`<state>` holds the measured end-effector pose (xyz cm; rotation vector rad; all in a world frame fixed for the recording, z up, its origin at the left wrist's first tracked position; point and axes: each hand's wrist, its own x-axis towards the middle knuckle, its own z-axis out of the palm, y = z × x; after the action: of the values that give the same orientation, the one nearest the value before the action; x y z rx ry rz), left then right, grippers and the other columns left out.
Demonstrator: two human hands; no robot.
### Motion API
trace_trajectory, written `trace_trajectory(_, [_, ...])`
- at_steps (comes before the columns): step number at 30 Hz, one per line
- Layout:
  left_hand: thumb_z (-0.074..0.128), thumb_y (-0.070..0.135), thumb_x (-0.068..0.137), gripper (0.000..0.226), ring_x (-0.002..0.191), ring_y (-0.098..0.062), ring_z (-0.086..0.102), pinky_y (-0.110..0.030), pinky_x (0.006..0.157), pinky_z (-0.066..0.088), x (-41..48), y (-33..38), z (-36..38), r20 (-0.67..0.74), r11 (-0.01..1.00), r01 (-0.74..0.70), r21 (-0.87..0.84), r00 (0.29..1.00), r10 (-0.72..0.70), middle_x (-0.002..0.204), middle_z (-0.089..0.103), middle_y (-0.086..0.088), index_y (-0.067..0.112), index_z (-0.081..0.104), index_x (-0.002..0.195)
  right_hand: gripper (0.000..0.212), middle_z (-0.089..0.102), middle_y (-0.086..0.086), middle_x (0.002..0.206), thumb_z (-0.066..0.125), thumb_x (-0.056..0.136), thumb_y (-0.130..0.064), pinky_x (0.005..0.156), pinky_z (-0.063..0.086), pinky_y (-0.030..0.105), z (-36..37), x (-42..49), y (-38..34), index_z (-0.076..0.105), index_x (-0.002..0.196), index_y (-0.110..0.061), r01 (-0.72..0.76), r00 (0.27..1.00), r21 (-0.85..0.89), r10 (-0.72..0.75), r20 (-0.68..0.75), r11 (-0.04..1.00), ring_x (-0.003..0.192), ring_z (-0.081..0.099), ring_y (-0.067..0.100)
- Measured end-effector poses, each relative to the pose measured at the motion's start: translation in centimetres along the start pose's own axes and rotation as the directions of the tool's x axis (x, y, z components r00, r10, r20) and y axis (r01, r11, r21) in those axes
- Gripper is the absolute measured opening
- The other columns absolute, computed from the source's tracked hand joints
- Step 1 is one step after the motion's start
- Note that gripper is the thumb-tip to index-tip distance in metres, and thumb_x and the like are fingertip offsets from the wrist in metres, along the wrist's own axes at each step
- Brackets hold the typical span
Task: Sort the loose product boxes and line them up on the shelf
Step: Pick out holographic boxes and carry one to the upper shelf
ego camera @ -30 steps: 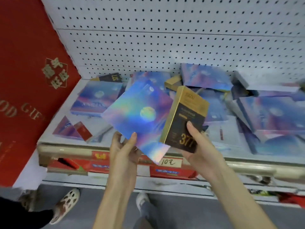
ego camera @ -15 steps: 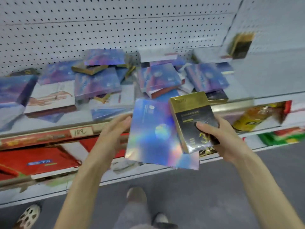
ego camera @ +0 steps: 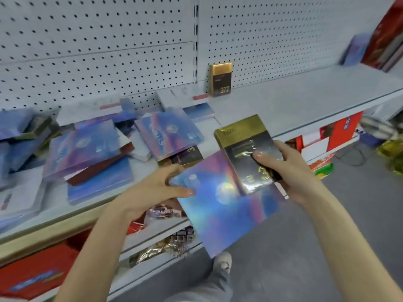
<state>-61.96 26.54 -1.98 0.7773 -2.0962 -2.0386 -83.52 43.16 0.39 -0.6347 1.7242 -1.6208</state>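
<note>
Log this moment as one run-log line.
left hand: grips holographic box | right hand: grips gold-black box | shelf: upright 377 box at back | loose pile: unsorted, left side

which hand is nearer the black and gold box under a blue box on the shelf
Left. The left hand, holding the holographic box, is in front of the half-covered box; the right hand, gripping another gold box, is to its right.

Bright, even light falls from above with faint shadows. Rainbow glare streaks the holographic box (ego camera: pixel 224 199), and the boxes left of it are smeared by motion blur. The pegboard (ego camera: pixel 98 51) behind it bows with wide-angle distortion.
</note>
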Motion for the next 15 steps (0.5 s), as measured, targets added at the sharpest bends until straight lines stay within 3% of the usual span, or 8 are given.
trace_trajectory(2, [0.075, 0.039, 0.072, 0.037, 0.094, -0.013, 0.063, -0.039, 0.069, 0.056, 4.4, 0.6, 1.5, 0.021, 1.0, 0.006, 0.018, 1.0, -0.006, 0.108, 0.066, 0.002, 0.023, 0.066, 0.105, 0.027, 0.074, 0.004, 0.096, 0.069, 0.084, -0.015, 0.06, 0.053, 0.02, -2.0, 3.9, -0.4, 0.064, 0.11, -0.011, -0.024, 0.999, -0.02, 0.023, -0.027, 1.0, 0.078, 0.071, 0.014])
trace_trajectory(5, [0.069, 0.025, 0.086, 0.015, 0.092, -0.005, 0.063, -0.032, 0.062, 0.054, 9.8, 1.5, 3.4, 0.01, 0.987, 0.05, -0.155, 0.999, -0.049, 0.106, 0.066, 0.01, 0.024, 0.069, 0.101, 0.024, 0.074, 0.004, 0.096, 0.066, 0.088, -0.025, 0.059, 0.052, 0.019, -4.8, 9.7, -0.9, 0.063, 0.108, -0.013, -0.071, 0.996, -0.039, 0.069, -0.056, 0.997, 0.079, 0.071, 0.012])
trace_trajectory(6, [0.068, 0.021, 0.087, 0.017, 0.096, -0.009, 0.065, -0.036, 0.066, 0.056, 11.2, 1.5, 3.6, 0.003, 0.974, 0.071, -0.217, 0.997, -0.072, 0.109, 0.067, 0.01, 0.022, 0.068, 0.105, 0.023, 0.074, 0.003, 0.096, 0.064, 0.09, -0.028, 0.06, 0.052, 0.018, -5.8, 11.5, -1.0, 0.063, 0.108, -0.014, -0.092, 0.994, -0.027, 0.09, -0.067, 0.995, 0.08, 0.071, 0.011])
trace_trajectory(9, [0.075, 0.028, 0.077, 0.048, 0.111, -0.04, 0.061, -0.064, 0.088, 0.047, 14.7, 1.2, 3.6, -0.078, 0.941, 0.071, -0.33, 0.992, -0.102, 0.121, 0.064, -0.018, 0.008, 0.061, 0.118, 0.025, 0.073, 0.007, 0.099, 0.057, 0.094, -0.026, 0.079, 0.051, 0.028, -9.3, 16.8, -0.4, 0.062, 0.112, -0.008, -0.164, 0.981, 0.095, 0.173, -0.093, 0.982, 0.094, 0.068, 0.02])
trace_trajectory(10, [0.078, 0.029, 0.073, 0.052, 0.11, -0.041, 0.061, -0.064, 0.086, 0.049, 15.6, 1.4, 3.4, -0.146, 0.942, 0.053, -0.33, 0.984, -0.106, 0.119, 0.064, -0.019, 0.007, 0.061, 0.117, 0.025, 0.073, 0.008, 0.097, 0.056, 0.095, -0.025, 0.083, 0.049, 0.032, -10.4, 18.1, 0.0, 0.062, 0.112, -0.007, -0.2, 0.971, 0.157, 0.217, -0.1, 0.967, 0.094, 0.067, 0.022])
trace_trajectory(12, [0.084, 0.032, 0.066, 0.052, 0.107, -0.032, 0.065, -0.049, 0.078, 0.056, 17.4, 1.9, 3.3, -0.301, 0.952, -0.001, -0.307, 0.949, -0.096, 0.112, 0.069, -0.011, 0.013, 0.063, 0.11, 0.02, 0.074, 0.009, 0.093, 0.056, 0.095, -0.021, 0.087, 0.049, 0.034, -12.4, 20.7, 0.6, 0.063, 0.106, -0.007, -0.257, 0.951, 0.275, 0.293, -0.097, 0.926, 0.093, 0.067, 0.023])
trace_trajectory(15, [0.085, 0.046, 0.053, 0.068, 0.099, -0.024, 0.069, -0.039, 0.076, 0.056, 20.1, 3.0, 3.5, -0.417, 0.95, -0.08, -0.302, 0.907, -0.056, 0.109, 0.072, -0.005, 0.02, 0.061, 0.11, 0.018, 0.072, 0.011, 0.1, 0.058, 0.093, -0.017, 0.081, 0.052, 0.03, -14.7, 25.6, 1.4, 0.063, 0.106, -0.006, -0.268, 0.955, 0.299, 0.293, -0.042, 0.916, 0.092, 0.067, 0.021])
